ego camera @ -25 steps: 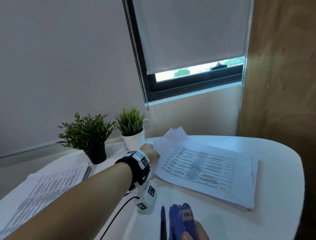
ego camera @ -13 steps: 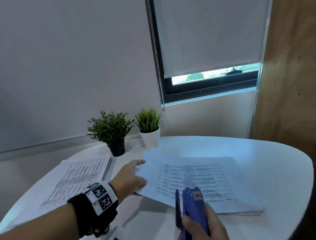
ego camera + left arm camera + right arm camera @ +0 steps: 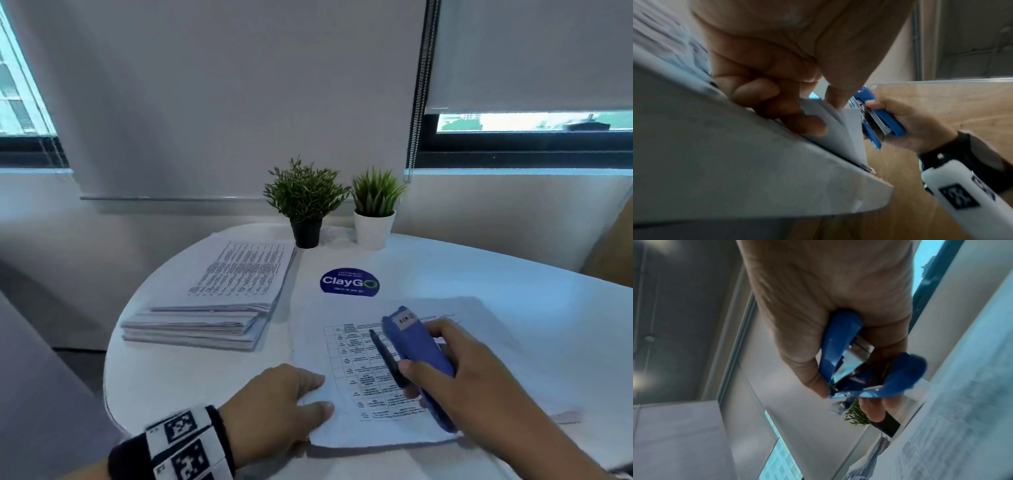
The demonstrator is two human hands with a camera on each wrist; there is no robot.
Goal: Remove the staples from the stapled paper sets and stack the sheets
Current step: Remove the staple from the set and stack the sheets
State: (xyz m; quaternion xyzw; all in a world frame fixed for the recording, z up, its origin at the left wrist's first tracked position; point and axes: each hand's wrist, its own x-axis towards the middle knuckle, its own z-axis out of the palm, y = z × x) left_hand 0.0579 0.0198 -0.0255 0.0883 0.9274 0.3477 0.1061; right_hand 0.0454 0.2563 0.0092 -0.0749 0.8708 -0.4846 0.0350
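"ClayGo" reads on the blue sticker (image 3: 349, 282); right hand (image 3: 469, 373) grips blue stapler (image 3: 416, 353), left hand (image 3: 274, 407) pinches paper set (image 3: 346, 435) corner.

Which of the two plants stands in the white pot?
The spiky grass-like plant on the right, in the white pot; the bushier plant has a black pot.

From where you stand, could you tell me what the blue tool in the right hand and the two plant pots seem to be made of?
The blue tool looks like glossy moulded plastic around bright metal: the right wrist view shows highlights on the shell and a mirror-like channel inside. The white pot looks smooth and matte, ceramic or plastic; I cannot tell which. The black pot is dark with a faint sheen, likely plastic.
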